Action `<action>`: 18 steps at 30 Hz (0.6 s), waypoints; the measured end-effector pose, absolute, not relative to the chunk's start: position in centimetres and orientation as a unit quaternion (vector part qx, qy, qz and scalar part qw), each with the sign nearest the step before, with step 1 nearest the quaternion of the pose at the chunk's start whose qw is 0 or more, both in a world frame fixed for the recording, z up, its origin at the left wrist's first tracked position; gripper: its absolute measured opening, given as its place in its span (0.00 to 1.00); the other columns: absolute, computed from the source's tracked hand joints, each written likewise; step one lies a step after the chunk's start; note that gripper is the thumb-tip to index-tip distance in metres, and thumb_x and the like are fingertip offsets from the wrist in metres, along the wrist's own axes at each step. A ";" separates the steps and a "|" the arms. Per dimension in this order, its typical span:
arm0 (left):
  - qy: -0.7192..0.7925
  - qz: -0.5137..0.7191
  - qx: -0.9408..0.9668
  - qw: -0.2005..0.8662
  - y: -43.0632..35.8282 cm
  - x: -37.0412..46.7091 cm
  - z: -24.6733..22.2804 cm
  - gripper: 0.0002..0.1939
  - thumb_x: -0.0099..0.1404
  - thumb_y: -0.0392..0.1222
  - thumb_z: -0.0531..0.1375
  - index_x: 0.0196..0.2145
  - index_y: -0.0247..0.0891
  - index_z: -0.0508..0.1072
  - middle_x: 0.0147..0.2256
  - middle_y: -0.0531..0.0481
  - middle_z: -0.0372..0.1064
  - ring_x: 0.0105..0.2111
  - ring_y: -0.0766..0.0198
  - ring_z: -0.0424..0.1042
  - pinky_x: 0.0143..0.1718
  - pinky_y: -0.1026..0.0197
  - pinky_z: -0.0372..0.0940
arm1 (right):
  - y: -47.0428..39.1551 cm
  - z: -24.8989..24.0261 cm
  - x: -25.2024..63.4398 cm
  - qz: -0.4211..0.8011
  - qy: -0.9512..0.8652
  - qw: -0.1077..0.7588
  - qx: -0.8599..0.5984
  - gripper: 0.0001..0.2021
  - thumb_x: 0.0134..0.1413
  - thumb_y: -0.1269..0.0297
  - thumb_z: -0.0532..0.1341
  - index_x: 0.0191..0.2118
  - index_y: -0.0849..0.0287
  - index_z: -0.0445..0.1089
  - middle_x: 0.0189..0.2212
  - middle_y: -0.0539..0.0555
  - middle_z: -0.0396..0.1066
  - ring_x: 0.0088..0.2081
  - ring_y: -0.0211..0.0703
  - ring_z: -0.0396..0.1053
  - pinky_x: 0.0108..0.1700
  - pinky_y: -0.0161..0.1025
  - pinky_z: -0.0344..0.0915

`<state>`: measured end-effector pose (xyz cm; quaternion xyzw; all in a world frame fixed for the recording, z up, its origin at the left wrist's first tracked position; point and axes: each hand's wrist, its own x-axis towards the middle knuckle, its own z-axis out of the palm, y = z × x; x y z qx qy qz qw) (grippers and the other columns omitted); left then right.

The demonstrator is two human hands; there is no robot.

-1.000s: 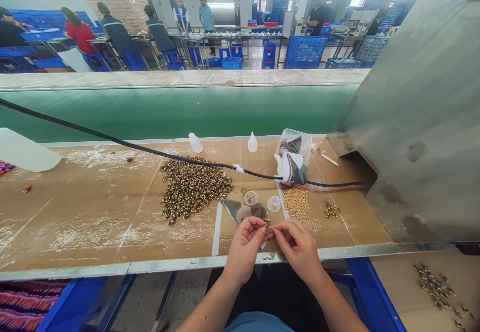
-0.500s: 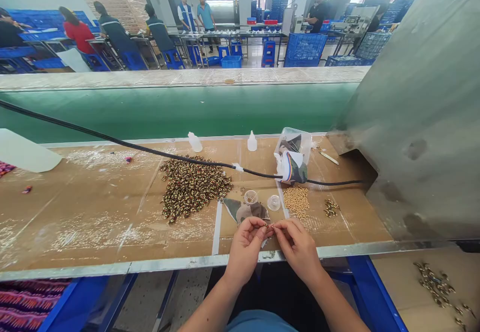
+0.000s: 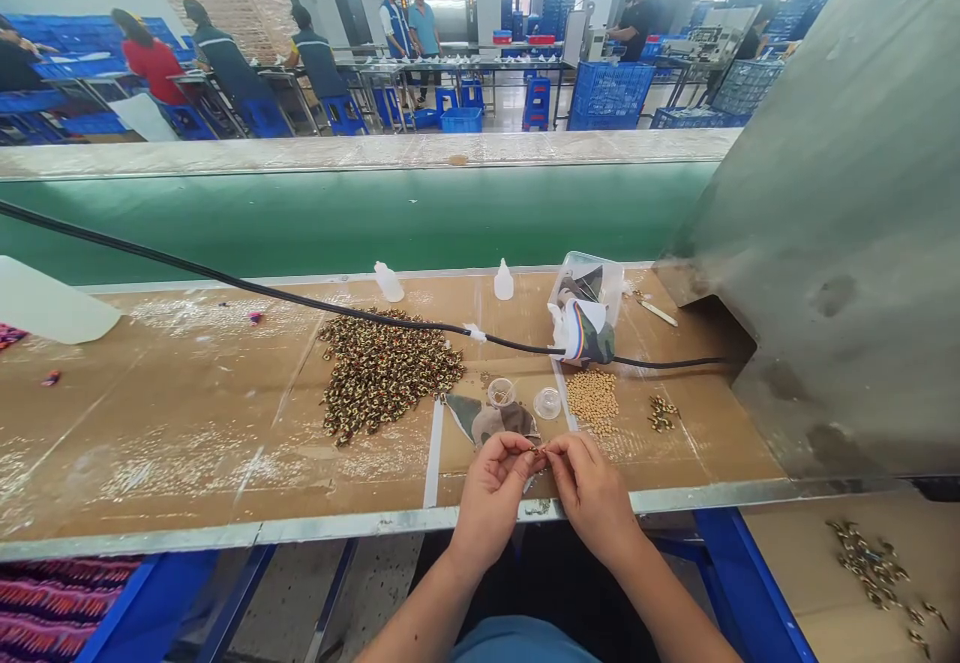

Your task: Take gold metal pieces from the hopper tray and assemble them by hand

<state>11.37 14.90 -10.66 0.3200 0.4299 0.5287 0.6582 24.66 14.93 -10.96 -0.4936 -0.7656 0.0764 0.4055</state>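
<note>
Near the front edge of the bench, my left hand [image 3: 489,503] pinches a small dark-and-gold piece [image 3: 534,450] between thumb and fingertips. Meeting it from the right, my right hand [image 3: 594,495] has thumb and forefinger pressed together at the piece's end; whatever lies between those fingertips is too small to make out. A camouflage cloth [image 3: 487,425] lies just beyond my left fingers. Behind it stand a small clear cup [image 3: 500,393] and a clear round lid [image 3: 547,404]. Tan bead-like bits [image 3: 592,399] are heaped beyond my right hand.
A large heap of dark-and-gold pieces [image 3: 390,373] covers the left-centre cardboard; a small cluster [image 3: 663,413] lies right. Two white bottles [image 3: 503,281] and a plastic box [image 3: 611,278] stand behind. A black cable [image 3: 225,283] crosses the bench. A metal housing [image 3: 847,243] rises at right.
My hands stay together in almost the same place, with only slight finger movement. In the background, two standing people have shifted a little to the right.
</note>
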 end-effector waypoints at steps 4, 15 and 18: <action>0.434 0.524 0.325 0.657 14.9 11.3 -10.7 0.17 0.52 0.47 0.66 0.32 0.33 0.67 0.31 0.50 0.68 0.34 0.67 0.71 0.43 0.61 0.67 | 14.9 -11.2 24.6 0.074 -0.763 0.402 -0.500 0.11 0.67 0.64 0.45 0.35 0.58 0.60 0.29 0.52 0.65 0.29 0.37 0.66 0.27 0.32 0.61; 0.430 0.523 0.295 0.674 15.0 11.3 -10.6 0.18 0.50 0.47 0.67 0.31 0.33 0.67 0.30 0.51 0.67 0.33 0.68 0.70 0.43 0.62 0.66 | 14.9 -11.8 25.0 0.121 -0.762 0.390 -0.503 0.09 0.65 0.66 0.47 0.36 0.58 0.62 0.31 0.52 0.65 0.31 0.38 0.67 0.29 0.33 0.62; 0.434 0.522 0.299 0.671 15.1 11.4 -10.5 0.18 0.50 0.47 0.67 0.31 0.34 0.67 0.30 0.51 0.68 0.33 0.68 0.70 0.44 0.62 0.66 | 14.8 -11.9 25.0 0.136 -0.755 0.404 -0.499 0.07 0.65 0.67 0.49 0.37 0.58 0.63 0.32 0.52 0.66 0.33 0.38 0.67 0.32 0.33 0.63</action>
